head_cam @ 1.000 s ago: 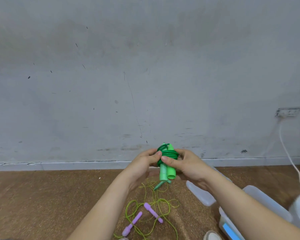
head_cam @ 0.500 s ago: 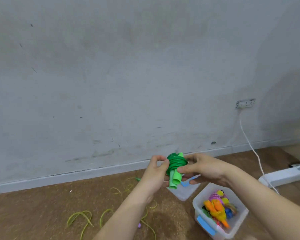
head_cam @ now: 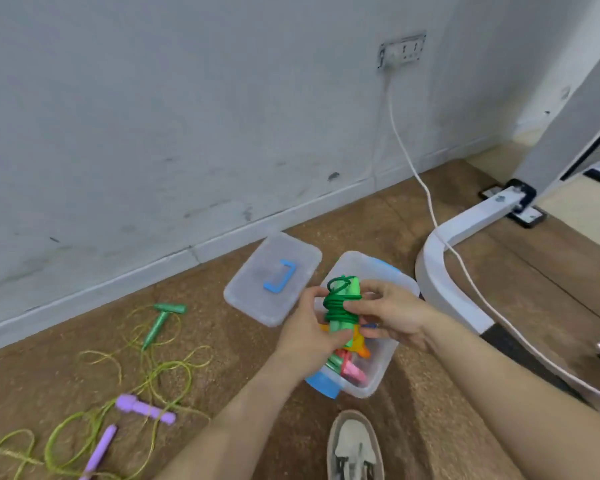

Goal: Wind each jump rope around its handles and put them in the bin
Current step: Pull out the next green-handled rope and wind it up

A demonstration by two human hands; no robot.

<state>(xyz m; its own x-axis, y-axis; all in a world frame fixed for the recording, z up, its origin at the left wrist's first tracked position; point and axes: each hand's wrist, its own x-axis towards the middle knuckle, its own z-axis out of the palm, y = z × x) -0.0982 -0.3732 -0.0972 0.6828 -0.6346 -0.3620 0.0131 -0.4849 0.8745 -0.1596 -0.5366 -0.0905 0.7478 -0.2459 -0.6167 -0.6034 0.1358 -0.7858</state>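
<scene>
We hold a wound green jump rope [head_cam: 342, 306] just above the open clear bin [head_cam: 378, 381] on the floor [head_cam: 430, 393]. Our left hand [head_cam: 309, 329] grips its handles low down; our right hand [head_cam: 394, 315] pinches the coiled cord. Other bundled ropes [head_cam: 352, 367] lie in the bin. The lid [head_cam: 253, 299] lies just beside it. Left of us, a purple-handled rope [head_cam: 144, 408] and a green-handled rope [head_cam: 160, 323] sprawl unwound.

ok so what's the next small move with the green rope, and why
Probably lower the green rope into the open bin and let go: the left hand and right hand hold it directly over the bin, its cord looks wound round the handles, and the lid lies aside.
</scene>
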